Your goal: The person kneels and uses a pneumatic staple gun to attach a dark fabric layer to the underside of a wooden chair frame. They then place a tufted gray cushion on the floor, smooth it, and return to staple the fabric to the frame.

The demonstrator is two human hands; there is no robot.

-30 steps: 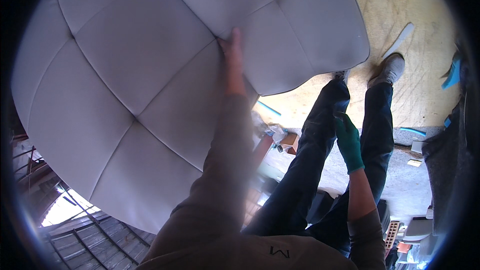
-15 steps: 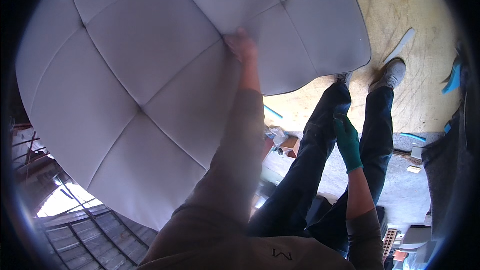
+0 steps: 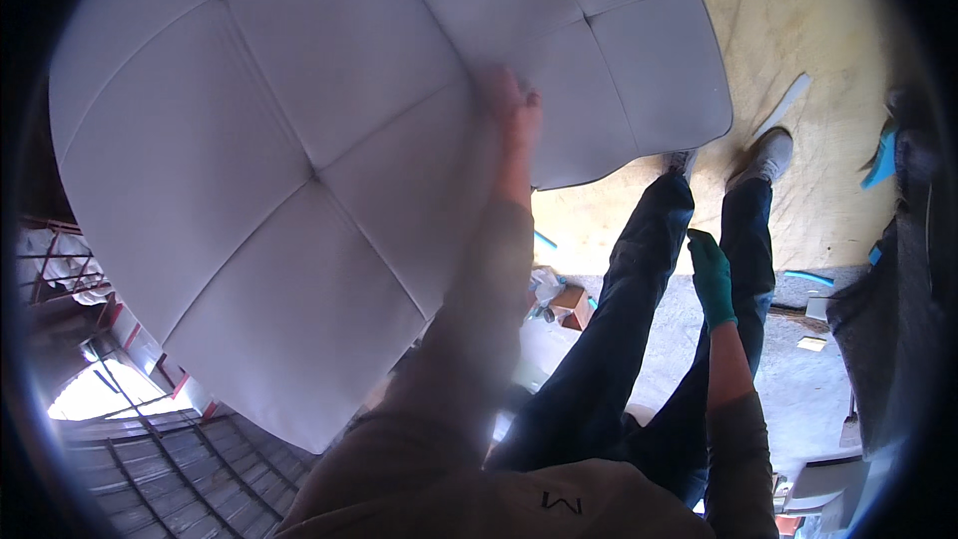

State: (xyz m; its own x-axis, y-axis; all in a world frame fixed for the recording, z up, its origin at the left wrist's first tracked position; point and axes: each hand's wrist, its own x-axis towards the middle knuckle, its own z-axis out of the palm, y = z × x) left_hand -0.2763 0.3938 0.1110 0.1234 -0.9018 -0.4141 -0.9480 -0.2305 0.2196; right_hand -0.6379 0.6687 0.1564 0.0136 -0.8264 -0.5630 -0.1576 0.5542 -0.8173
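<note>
A large grey padded panel [image 3: 329,50], tufted with diagonal seams and shallow dimples, fills the upper left and tilts up in front of me. My bare left hand [image 3: 512,102] rests against its face, close to a seam crossing. Motion smears its fingers, though the thumb stands apart and no object shows in it. My right hand [image 3: 711,279], in a green glove, hangs beside my legs away from the panel. Its fingers are loosely bent and hold nothing that I can see.
Under my shoes lies a yellowish board [image 3: 788,30] with a pale offcut strip [image 3: 783,105] on it. Blue scraps [image 3: 880,160] are at the right, beside dark draped cloth [image 3: 878,329]. A small brown box [image 3: 572,307] sits on the floor behind the panel.
My left hand has slid a little to the right along the panel. The panel's dimples have shifted right and up in the picture. My right hand has moved slightly right and down.
</note>
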